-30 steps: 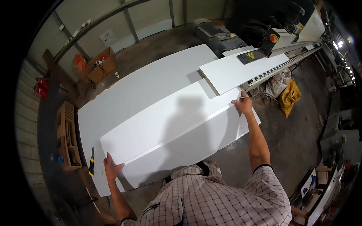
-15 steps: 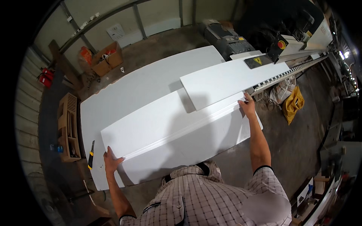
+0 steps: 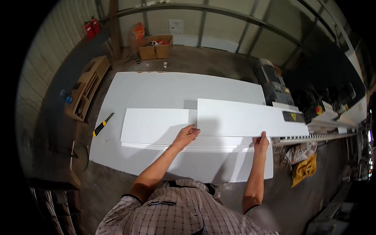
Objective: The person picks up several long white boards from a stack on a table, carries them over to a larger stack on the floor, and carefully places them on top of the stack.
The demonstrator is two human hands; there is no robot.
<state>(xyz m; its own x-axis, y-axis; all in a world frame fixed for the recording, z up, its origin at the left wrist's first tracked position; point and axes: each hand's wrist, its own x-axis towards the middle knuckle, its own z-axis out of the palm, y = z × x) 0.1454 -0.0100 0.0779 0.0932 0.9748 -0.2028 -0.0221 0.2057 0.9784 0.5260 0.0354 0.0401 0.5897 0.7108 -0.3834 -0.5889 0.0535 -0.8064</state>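
Note:
A long white board lies partly over a stack of white boards and reaches right to the machine. My left hand is closed at its near left corner, fingers bent around the edge. With fingers curled, my right hand grips the same board's near edge farther right. Beneath it, more white boards lie stacked, their near edges showing as thin strips. All rest on a large white sheet. A yellow-and-black utility knife lies on the sheet's left part, away from both hands.
At right stands a machine with a toothed rail and a red stop button. A yellow sack lies below it. A wooden rack stands left, a cardboard box at the back, a dark motor unit behind.
My left hand has left the lower stack's left end and moved right to the upper board's corner. My right hand has shifted onto the upper board's near edge. The view has turned.

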